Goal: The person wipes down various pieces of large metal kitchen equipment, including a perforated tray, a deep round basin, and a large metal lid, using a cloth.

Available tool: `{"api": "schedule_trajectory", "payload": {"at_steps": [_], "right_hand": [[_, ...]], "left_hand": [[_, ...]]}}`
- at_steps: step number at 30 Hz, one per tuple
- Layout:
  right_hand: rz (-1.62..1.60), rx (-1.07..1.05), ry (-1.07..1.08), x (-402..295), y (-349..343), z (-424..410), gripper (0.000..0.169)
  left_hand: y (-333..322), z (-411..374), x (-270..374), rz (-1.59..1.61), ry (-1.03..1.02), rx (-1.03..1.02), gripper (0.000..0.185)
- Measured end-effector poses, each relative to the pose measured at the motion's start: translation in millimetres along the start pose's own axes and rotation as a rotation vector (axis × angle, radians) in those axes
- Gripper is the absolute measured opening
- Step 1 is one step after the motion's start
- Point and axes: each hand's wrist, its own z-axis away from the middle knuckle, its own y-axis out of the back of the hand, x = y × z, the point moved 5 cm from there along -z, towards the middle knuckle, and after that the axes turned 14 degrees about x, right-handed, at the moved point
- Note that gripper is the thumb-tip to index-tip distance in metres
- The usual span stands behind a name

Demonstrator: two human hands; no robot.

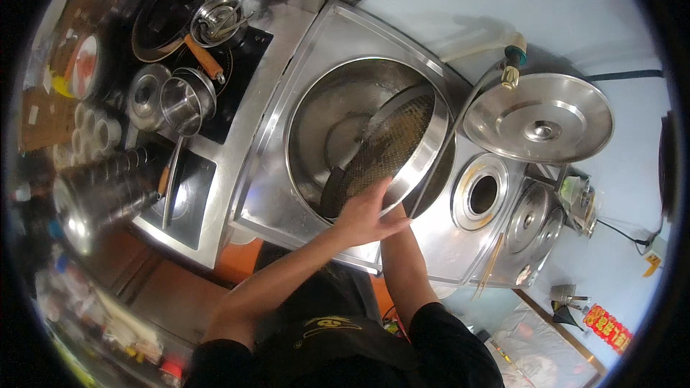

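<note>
A round perforated metal strainer with a broad shiny steel rim tilts steeply inside a large, deep round steel basin. My left hand grips its near rim, with the thumb spread to the right. Behind that rim and my left hand reaches my right hand; its fingers are hidden, so its hold cannot be seen. A thin hose runs down from the wall tap, across the strainer's right side.
Right of the basin are a steel ring-shaped opening, a large lid against the wall, smaller round lids and chopsticks. On the left, an induction cooktop holds a small saucepan, whose handle points toward me, and a frying pan.
</note>
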Motion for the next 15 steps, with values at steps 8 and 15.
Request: {"api": "schedule_trajectory", "payload": {"at_steps": [8, 15], "right_hand": [[-0.149, -0.068, -0.006, 24, -2, -63, 0.043], [0.755, 0.318, 0.642, -2, -15, -119, 0.076]], "left_hand": [[-23, 22, -49, -0.080, 0.197, 0.064, 0.037], [-8, -19, -44, -0.191, 0.156, 0.082, 0.046]]}}
